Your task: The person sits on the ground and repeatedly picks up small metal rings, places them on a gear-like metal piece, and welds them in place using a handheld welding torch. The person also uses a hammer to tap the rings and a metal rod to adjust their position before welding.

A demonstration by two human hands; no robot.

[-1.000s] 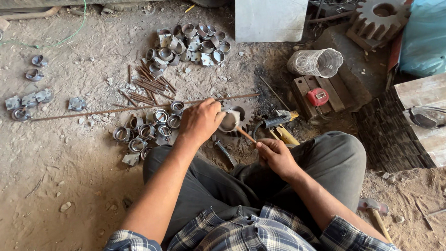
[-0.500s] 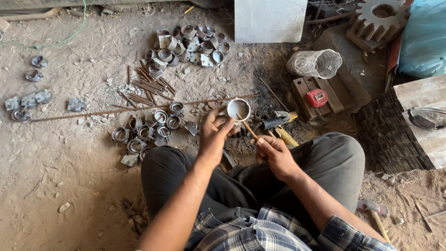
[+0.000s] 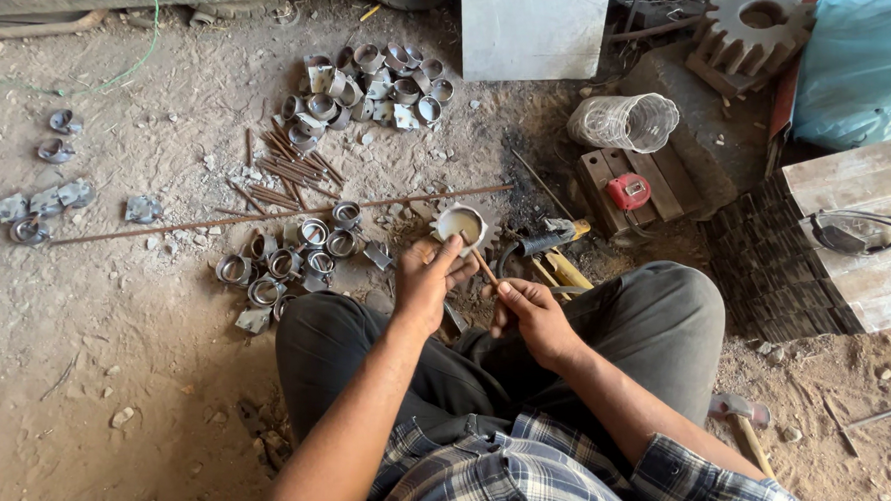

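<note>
We hold a metal ring up in front of our knees, our left hand pinching its near edge between thumb and fingertips, so its open side faces us. A thin rod runs from just under the ring down into our right hand, whose fingers are closed tight around its lower end. Whether the rod's tip touches the ring, we cannot tell.

Just left of the ring, a heap of rings lies on the dirt floor. A long bar stretches across the ground beyond them. Farther off lie a bundle of short rods and a second pile of rings. To the right of our hands lies a yellow-handled tool; beyond it a wooden block carries a small red object, with a mesh cylinder and a large gear farther away.
</note>
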